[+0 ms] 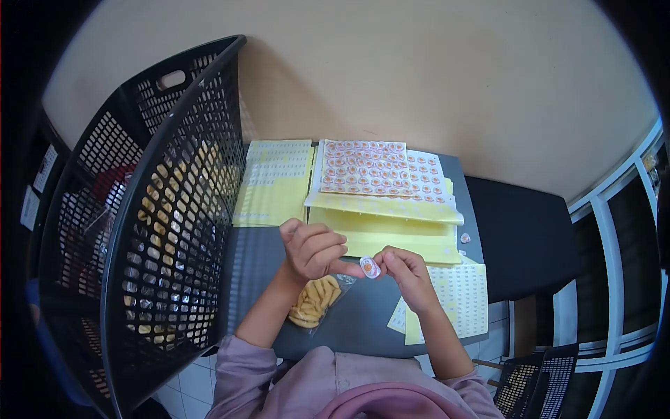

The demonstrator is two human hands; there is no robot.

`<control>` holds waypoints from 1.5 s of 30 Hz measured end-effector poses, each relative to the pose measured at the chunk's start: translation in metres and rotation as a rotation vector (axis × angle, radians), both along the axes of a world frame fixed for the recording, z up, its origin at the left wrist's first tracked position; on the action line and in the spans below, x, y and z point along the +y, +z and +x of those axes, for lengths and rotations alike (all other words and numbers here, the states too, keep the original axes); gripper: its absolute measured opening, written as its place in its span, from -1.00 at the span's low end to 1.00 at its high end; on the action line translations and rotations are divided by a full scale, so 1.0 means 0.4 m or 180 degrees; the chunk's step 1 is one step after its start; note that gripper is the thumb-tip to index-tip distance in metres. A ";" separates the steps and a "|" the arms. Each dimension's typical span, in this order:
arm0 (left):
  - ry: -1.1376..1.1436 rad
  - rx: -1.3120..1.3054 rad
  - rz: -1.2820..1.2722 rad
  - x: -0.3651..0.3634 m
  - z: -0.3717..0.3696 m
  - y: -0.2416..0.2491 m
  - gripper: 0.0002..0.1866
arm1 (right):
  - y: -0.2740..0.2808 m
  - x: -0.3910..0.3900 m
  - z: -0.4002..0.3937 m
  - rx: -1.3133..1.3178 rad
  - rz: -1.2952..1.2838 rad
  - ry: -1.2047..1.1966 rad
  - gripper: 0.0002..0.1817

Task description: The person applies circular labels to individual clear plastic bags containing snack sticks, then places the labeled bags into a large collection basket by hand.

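A small oval sticker (370, 267) with an orange and purple print is pinched in the fingertips of my right hand (408, 276). My left hand (312, 253) is beside it, fingers curled in with no object visible in them. One of its digits stretches out to the sticker and touches its left edge. Below my left hand, a clear plastic bag of yellow, stick-like snack pieces (315, 302) lies on the dark grey table (363, 314). Behind both hands are sheets of the same round stickers (366, 167), on yellow-backed paper.
A tall black lattice basket (174, 167) with several bagged snacks inside stands at the left. Yellow label sheets (273, 181) lie at the back left, more label sheets (457, 300) at the right. A loose sticker (465, 238) is near the right table edge. A black-covered surface (520, 237) adjoins it.
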State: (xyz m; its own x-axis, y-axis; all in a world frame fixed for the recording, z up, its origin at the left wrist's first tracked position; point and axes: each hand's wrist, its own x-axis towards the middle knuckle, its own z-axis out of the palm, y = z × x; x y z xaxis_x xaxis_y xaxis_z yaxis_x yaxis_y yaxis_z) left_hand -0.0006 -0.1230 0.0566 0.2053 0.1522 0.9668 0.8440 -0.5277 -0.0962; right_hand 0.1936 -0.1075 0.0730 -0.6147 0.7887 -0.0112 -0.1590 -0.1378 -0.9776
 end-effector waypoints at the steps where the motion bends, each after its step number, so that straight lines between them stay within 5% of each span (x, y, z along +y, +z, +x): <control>1: 0.0012 0.0007 -0.0009 -0.013 0.002 -0.001 -0.52 | 0.016 -0.020 -0.002 0.0007 -0.0009 0.0012 -0.72; 9: 0.0256 0.0092 -0.0065 -0.098 0.001 -0.014 -0.50 | 0.026 -0.092 -0.010 -0.0429 0.1189 -0.0423 -0.93; 23: 0.0295 0.0147 -0.0989 -0.203 -0.041 -0.081 -0.39 | -0.087 -0.122 -0.043 -0.0527 0.0802 -0.0743 -0.91; 25: 0.0653 -0.0553 -0.2548 -0.223 -0.041 -0.042 -0.28 | -0.104 -0.119 -0.042 -0.0479 0.0617 -0.0951 -0.91; 29: 0.1937 -0.0857 -0.3830 -0.278 -0.024 -0.092 -0.21 | -0.151 -0.126 -0.038 -0.0422 0.0383 -0.1188 -0.90; 34: 0.0882 -0.1699 -0.5119 -0.278 -0.037 -0.067 -0.29 | -0.162 -0.147 -0.060 -0.0696 0.0928 -0.0918 -0.90; 38: -0.0160 -0.1890 -0.4767 -0.265 -0.008 -0.083 -0.54 | -0.139 -0.141 -0.058 -0.0694 0.1344 -0.0921 -0.89; 39: -0.0168 -0.1878 -0.4771 -0.258 0.004 -0.096 -0.54 | -0.131 -0.136 -0.053 -0.0672 0.1376 -0.0993 -0.89; 41: -0.1326 -0.3276 -0.4578 -0.234 0.026 -0.154 -0.56 | -0.124 -0.120 -0.041 -0.0653 0.1414 -0.1078 -0.88; 45: -0.2203 -0.3648 -0.4447 -0.190 0.076 -0.185 -0.45 | -0.098 -0.086 -0.009 -0.1087 0.2068 -0.1197 -0.89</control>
State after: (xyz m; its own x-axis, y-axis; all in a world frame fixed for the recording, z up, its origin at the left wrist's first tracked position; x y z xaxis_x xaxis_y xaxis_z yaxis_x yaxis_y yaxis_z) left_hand 0.0298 -0.1988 -0.0174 0.0145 0.9986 -0.0500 -0.1668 0.0518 0.9846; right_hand 0.1902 -0.1417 0.0337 -0.3536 0.8548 0.3798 0.2386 0.4751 -0.8470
